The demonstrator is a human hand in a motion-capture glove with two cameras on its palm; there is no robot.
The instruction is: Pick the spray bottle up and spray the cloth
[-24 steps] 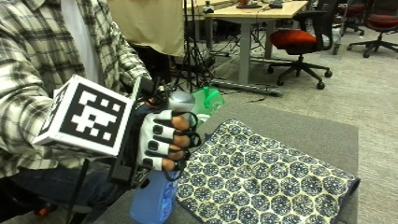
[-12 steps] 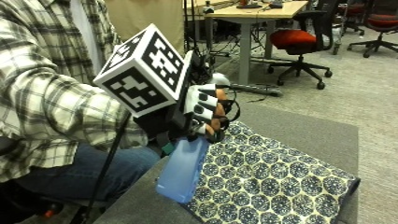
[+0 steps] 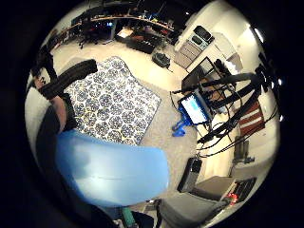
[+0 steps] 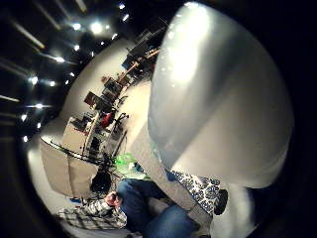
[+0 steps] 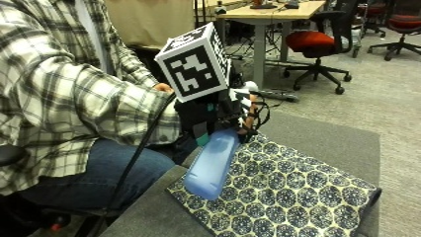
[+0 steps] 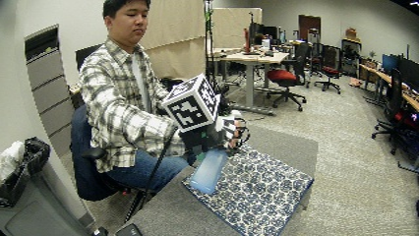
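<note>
My gloved right hand [image 5: 231,111] grips the neck of a spray bottle [image 5: 212,165] with a pale blue see-through body. The bottle hangs tilted above the near corner of the cloth [image 5: 289,197], its base low and toward the person. The cloth is white with a dark blue floral pattern and lies flat on the grey table [image 5: 329,138]. In the wide outside view the hand [image 6: 225,132] holds the bottle [image 6: 208,169] over the cloth [image 6: 255,191]. The little finger side palm view shows the blue body [image 3: 111,168] with the cloth [image 3: 111,102] beyond it. The bottle's pale head [image 4: 223,99] fills the thumb side palm view.
The person sits at the table's near left side in a plaid shirt [image 5: 59,89]. A desk [image 5: 270,12] and a red office chair [image 5: 315,42] stand on the carpet behind the table. Bare grey tabletop shows beyond the cloth.
The hand has risen and moved right, over the cloth's near corner. It has turned, so the bottle went from nearly upright to tilted.
</note>
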